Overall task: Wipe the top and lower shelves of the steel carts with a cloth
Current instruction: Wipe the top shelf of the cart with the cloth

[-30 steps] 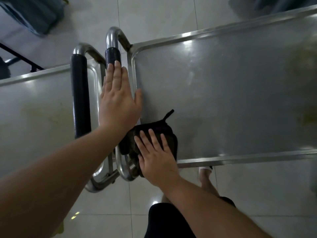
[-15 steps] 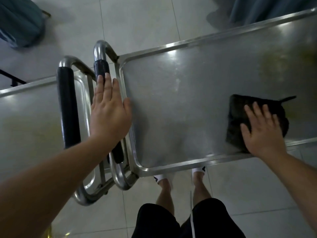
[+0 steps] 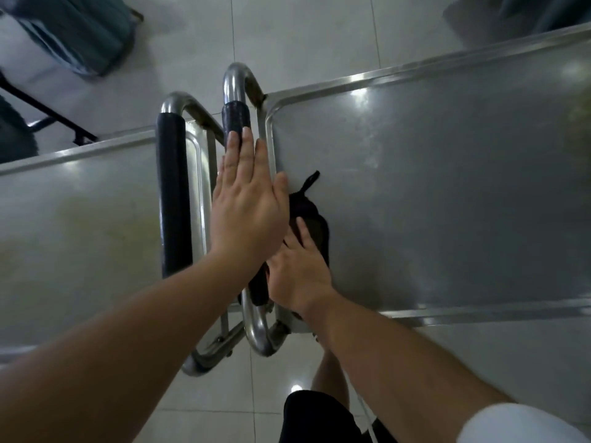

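A person is standing over two shiny stainless-steel carts parked handle to handle on a pale tiled floor [image 3: 303, 36]. The right steel cart's flat rimmed top shelf [image 3: 447, 187] is filling the right half of the view, and the left steel cart's top shelf [image 3: 80, 235] is taking up the left.

The right hand [image 3: 295, 273] is lying flat, fingers straight and slightly spread, pressing a dark, crumpled wiping cloth [image 3: 315, 225] down onto the right cart's top shelf. The cloth is sitting at the left end of that shelf, just beside the raised rim and towards the near corner; a thin dark loop or tag is sticking out of its far edge. Part of the cloth is hidden under the two hands.

The left hand [image 3: 248, 203] is also flat, fingers straight and held together, resting along the right cart's curved steel handle with its black rubber sleeve [image 3: 236, 118], the fingertips touching the sleeve and the thumb reaching towards the shelf rim. It is partly overlapping the right hand and is gripping nothing.

The left cart's handle with a longer black sleeve [image 3: 172, 193] is running parallel, just left of the left hand. The person's dark shorts [image 3: 316, 417] are showing at the near edge, and a blue-grey upholstered object [image 3: 80, 30] is standing on the floor at the far left.
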Demonstrator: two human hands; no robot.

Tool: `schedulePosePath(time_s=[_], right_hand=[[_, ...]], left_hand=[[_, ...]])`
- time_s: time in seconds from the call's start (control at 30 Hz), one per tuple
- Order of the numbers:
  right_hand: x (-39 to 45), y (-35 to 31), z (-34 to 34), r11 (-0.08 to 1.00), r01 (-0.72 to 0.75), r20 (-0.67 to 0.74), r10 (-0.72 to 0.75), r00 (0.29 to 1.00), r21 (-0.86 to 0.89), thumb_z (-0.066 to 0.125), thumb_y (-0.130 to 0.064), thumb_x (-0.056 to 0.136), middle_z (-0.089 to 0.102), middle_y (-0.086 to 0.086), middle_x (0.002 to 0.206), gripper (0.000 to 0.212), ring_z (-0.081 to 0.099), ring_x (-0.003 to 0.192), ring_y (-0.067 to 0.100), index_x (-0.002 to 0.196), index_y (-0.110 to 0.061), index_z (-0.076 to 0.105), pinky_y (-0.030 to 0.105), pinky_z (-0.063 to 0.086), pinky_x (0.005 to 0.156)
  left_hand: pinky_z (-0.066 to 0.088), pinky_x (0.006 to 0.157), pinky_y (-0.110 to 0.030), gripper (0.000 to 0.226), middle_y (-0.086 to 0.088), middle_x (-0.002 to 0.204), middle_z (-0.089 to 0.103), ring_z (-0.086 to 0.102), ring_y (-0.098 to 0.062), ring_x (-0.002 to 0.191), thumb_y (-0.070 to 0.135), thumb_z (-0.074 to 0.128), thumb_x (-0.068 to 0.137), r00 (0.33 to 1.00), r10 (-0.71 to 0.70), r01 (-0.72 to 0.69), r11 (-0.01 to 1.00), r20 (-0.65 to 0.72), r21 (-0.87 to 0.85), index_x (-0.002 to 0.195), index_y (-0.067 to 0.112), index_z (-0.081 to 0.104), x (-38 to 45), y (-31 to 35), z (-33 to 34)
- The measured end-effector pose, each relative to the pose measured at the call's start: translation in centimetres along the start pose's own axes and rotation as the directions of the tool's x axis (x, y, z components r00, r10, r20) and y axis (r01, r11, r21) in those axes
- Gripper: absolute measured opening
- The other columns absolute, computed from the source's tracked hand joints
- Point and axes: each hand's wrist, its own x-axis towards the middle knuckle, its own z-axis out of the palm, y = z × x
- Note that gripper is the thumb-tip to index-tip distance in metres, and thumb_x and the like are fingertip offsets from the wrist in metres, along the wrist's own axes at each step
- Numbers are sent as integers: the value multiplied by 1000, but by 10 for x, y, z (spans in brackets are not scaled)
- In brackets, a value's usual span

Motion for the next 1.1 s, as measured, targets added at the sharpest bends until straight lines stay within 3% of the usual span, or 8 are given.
schedulePosePath(time_s=[0.17,0.27,0.37,0.53,0.7,0.87,0.97,1.1], right_hand=[[-19,62,-12,966,224,76,-216,973,-131,30,-56,106,13,-4,176,66,-1,164,23,166,-29,25,51,3,131],[-38,137,-40,981,11,-51,-22,998,-196,44,-56,101,29,-2,172,67,15,162,23,162,-28,42,51,14,130],[-61,229,-81,940,-269,-88,256,963,-209,31,-60,99,25,-3,174,72,16,162,24,166,-32,29,50,13,130],[-55,354,-139,679,-733,-164,720,674,-32,13,-67,94,8,-2,177,83,6,163,30,168,-29,16,54,7,130],[20,321,-139,469,-873,-222,873,435,134,15,-59,96,5,1,178,82,1,163,34,169,-22,13,62,7,128],[77,157,-89,795,-606,-181,595,783,-9,25,-55,103,8,4,177,76,4,162,35,169,-20,13,60,5,128],[86,74,-53,964,-247,-80,239,968,-97,21,-55,103,5,-1,178,75,-3,163,29,170,-24,8,57,2,128],[88,71,-48,961,239,98,-227,969,-136,16,-58,103,1,-11,177,71,-12,163,20,168,-31,2,51,-3,130]], left_hand=[[-15,126,-30,69,2,178,-9,-22,-7,159,51,14,112,1000,5,-4,1000,23,-10,170,15,9,-1,1,0],[-12,127,-31,68,4,178,-8,-22,-4,158,52,15,111,1000,6,-5,999,27,-48,170,17,11,-1,0,-1],[-7,129,-35,68,4,178,-6,-21,-3,158,54,15,112,1000,19,-18,997,22,-78,169,18,13,-2,-2,-2],[-4,130,-36,68,4,178,-3,-19,-1,158,52,15,112,1000,24,-24,996,5,-87,169,16,16,-1,-4,1],[-2,131,-38,67,4,178,-2,-18,-2,159,51,18,112,1000,13,-13,997,1,-79,169,16,17,-1,-5,1],[0,132,-39,66,3,178,-1,-16,-4,160,51,16,113,1000,13,-13,997,-10,-78,169,15,17,-1,-5,3],[0,132,-38,67,1,178,-1,-15,-5,160,50,16,112,1000,26,-26,998,-3,-62,168,14,17,-1,-5,3],[-9,129,-29,66,0,177,0,-15,-5,160,46,19,111,1000,21,-21,999,-5,-43,168,12,21,-1,-2,0]])
